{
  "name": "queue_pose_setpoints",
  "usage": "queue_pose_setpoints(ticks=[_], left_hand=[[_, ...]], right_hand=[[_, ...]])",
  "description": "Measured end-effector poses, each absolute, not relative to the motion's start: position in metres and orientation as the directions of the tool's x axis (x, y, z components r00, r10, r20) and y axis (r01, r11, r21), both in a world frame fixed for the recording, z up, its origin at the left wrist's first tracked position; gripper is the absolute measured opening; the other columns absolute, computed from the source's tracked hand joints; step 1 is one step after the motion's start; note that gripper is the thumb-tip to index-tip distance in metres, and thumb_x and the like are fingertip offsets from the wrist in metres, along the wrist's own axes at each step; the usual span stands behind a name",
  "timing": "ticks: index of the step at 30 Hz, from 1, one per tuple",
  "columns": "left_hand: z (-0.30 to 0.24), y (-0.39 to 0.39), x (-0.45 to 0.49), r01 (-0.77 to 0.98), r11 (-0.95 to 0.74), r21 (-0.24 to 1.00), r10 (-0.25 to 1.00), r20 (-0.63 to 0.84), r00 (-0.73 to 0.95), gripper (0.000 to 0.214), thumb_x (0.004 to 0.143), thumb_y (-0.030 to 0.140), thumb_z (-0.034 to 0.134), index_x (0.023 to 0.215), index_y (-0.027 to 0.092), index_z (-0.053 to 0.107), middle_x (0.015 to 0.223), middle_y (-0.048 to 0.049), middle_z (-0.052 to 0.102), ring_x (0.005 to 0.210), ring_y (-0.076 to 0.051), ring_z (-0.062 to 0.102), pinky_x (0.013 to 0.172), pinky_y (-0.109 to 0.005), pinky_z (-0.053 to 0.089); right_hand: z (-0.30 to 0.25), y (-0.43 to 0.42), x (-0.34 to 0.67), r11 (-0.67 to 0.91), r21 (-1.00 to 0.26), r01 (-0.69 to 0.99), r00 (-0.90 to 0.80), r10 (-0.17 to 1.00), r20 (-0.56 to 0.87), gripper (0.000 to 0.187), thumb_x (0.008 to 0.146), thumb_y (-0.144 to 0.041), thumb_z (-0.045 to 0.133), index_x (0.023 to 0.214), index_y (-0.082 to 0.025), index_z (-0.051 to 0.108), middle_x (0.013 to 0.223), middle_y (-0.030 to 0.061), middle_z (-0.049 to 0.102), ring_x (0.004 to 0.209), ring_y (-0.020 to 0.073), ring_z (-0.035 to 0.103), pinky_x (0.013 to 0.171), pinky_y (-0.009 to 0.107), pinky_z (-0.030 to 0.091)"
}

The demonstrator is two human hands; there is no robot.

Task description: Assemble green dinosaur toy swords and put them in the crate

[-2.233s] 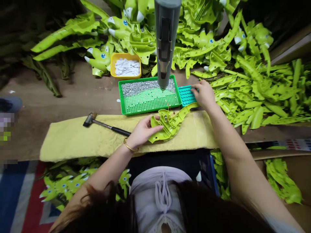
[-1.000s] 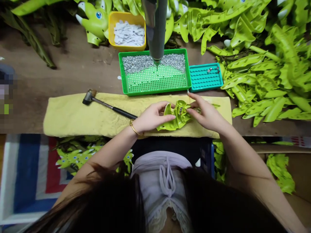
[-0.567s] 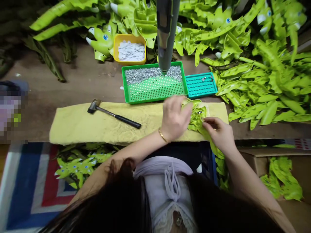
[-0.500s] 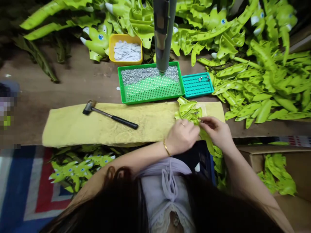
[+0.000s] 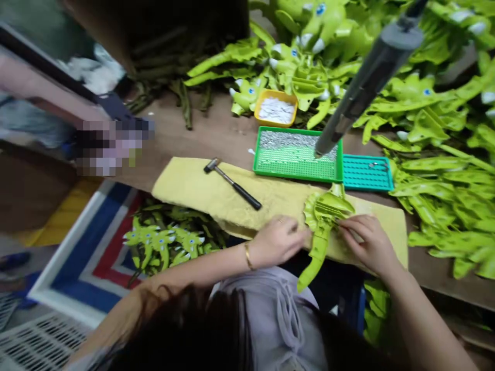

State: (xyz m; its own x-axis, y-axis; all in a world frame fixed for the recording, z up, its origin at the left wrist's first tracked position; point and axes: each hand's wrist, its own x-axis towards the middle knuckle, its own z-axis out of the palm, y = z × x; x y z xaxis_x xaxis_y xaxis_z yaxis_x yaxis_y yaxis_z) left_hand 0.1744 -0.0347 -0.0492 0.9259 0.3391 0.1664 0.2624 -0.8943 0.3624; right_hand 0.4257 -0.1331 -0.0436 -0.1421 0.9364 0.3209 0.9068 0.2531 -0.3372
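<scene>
A lime-green plastic dinosaur shell half (image 5: pixel 323 219) lies with its hollow, ribbed inside up on the yellow cloth pad (image 5: pixel 185 183), its tail hanging over the front edge. My left hand (image 5: pixel 279 241) is closed just left of the shell, fingertips by its edge; whatever they may hold is hidden. At the shell's right side, the fingertips of my right hand (image 5: pixel 367 241) pinch together over its inside, on something too small to name. A hammer (image 5: pixel 234 185) with a black handle rests on the pad to the left.
An electric screwdriver (image 5: pixel 363 77) hangs over a green tray (image 5: pixel 297 172) of screws. Beside it are a teal tray (image 5: pixel 367 172) and a yellow tub (image 5: pixel 276 121) of white pieces. Green shell parts (image 5: pixel 444 175) are heaped right and behind. Another person's arm (image 5: pixel 50 85) reaches in at left.
The view has swung left, so the bench appears farther right. My left hand has come off the shell to its left side, baring more of it. My right hand stays at the shell's right side.
</scene>
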Motion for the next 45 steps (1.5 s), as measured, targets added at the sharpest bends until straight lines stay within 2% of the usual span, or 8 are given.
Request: queue_pose_setpoints(ticks=[3, 8, 13, 20, 25, 31, 40, 45], left_hand=[[-0.06, 0.007, 0.122, 0.486, -0.816, 0.313, 0.56, 0.222, 0.798, 0.027, 0.095, 0.036, 0.049, 0.093, 0.015, 0.065, 0.105, -0.0143, 0.061, 0.107, -0.027, 0.056, 0.097, -0.046, 0.048], [-0.056, 0.08, 0.025, 0.465, -0.743, 0.481, 0.554, 0.052, 0.831, 0.027, 0.093, 0.036, 0.051, 0.073, 0.018, 0.057, 0.102, -0.0119, 0.064, 0.102, -0.022, 0.06, 0.1, -0.039, 0.049], [-0.036, 0.196, -0.006, 0.845, -0.361, 0.394, 0.931, 0.097, 0.352, 0.023, 0.091, 0.035, 0.047, 0.089, 0.016, 0.06, 0.108, -0.0163, 0.063, 0.113, -0.027, 0.057, 0.105, -0.045, 0.042], [-0.038, 0.326, 0.048, 0.937, -0.029, 0.347, 0.993, 0.12, -0.014, 0.063, 0.081, 0.021, 0.059, 0.136, -0.003, 0.04, 0.133, -0.0321, 0.053, 0.126, -0.037, 0.053, 0.106, -0.051, 0.04], [-0.003, 0.273, 0.002, 0.937, -0.106, 0.334, 0.994, 0.044, 0.097, 0.061, 0.081, 0.016, 0.058, 0.139, 0.003, 0.046, 0.143, -0.0201, 0.053, 0.132, -0.029, 0.051, 0.112, -0.042, 0.038], [0.001, 0.144, -0.081, 0.836, -0.427, 0.344, 0.881, -0.052, 0.471, 0.044, 0.087, 0.028, 0.059, 0.128, 0.045, 0.056, 0.128, 0.0086, 0.066, 0.115, -0.021, 0.064, 0.102, -0.042, 0.051], [-0.065, 0.141, 0.046, 0.636, -0.766, 0.091, 0.643, 0.111, 0.758, 0.067, 0.082, 0.05, 0.065, 0.138, 0.019, 0.049, 0.128, -0.0161, 0.058, 0.12, -0.031, 0.052, 0.102, -0.049, 0.045], [-0.047, 0.133, 0.071, 0.667, -0.725, 0.171, 0.688, 0.167, 0.706, 0.057, 0.083, 0.039, 0.063, 0.138, 0.042, 0.05, 0.102, -0.0067, 0.061, 0.099, -0.03, 0.058, 0.089, -0.05, 0.051]], right_hand=[[-0.057, -0.136, 0.406, 0.184, -0.354, 0.917, -0.052, 0.934, 0.352, 0.014, 0.088, -0.02, 0.06, 0.1, -0.016, 0.066, 0.09, 0.0063, 0.071, 0.081, 0.0157, 0.069, 0.073, 0.026, 0.054], [-0.063, -0.136, 0.376, -0.102, -0.295, 0.95, 0.218, 0.892, 0.396, 0.023, 0.092, -0.034, 0.053, 0.09, -0.015, 0.067, 0.077, 0.0049, 0.073, 0.063, 0.0157, 0.07, 0.056, 0.024, 0.051], [-0.056, -0.133, 0.347, -0.342, -0.284, 0.896, 0.427, 0.839, 0.338, 0.037, 0.094, -0.045, 0.046, 0.085, -0.016, 0.067, 0.065, 0.0036, 0.071, 0.052, 0.0181, 0.068, 0.044, 0.026, 0.047], [-0.072, -0.107, 0.365, 0.246, -0.206, 0.947, -0.129, 0.879, 0.46, 0.021, 0.094, -0.033, 0.048, 0.096, -0.022, 0.066, 0.107, 0.0068, 0.074, 0.095, 0.0251, 0.07, 0.084, 0.043, 0.053], [-0.079, -0.101, 0.378, 0.077, -0.278, 0.957, 0.076, 0.862, 0.502, 0.015, 0.09, -0.026, 0.055, 0.095, -0.016, 0.065, 0.103, 0.0128, 0.072, 0.091, 0.0274, 0.068, 0.082, 0.046, 0.054], [-0.065, -0.11, 0.369, -0.284, -0.288, 0.915, 0.39, 0.808, 0.442, 0.011, 0.086, -0.023, 0.063, 0.091, -0.018, 0.071, 0.099, 0.0121, 0.072, 0.09, 0.0271, 0.066, 0.082, 0.045, 0.053], [-0.05, -0.111, 0.367, -0.336, -0.681, 0.651, 0.645, 0.718, 0.262, 0.01, 0.082, -0.031, 0.069, 0.084, -0.021, 0.066, 0.078, 0.0033, 0.071, 0.067, 0.0153, 0.064, 0.066, 0.031, 0.055], [-0.051, -0.116, 0.364, -0.317, -0.868, 0.382, 0.788, 0.603, 0.127, 0.012, 0.077, -0.025, 0.074, 0.082, -0.02, 0.065, 0.074, -0.0005, 0.071, 0.066, 0.0122, 0.064, 0.063, 0.027, 0.054]])
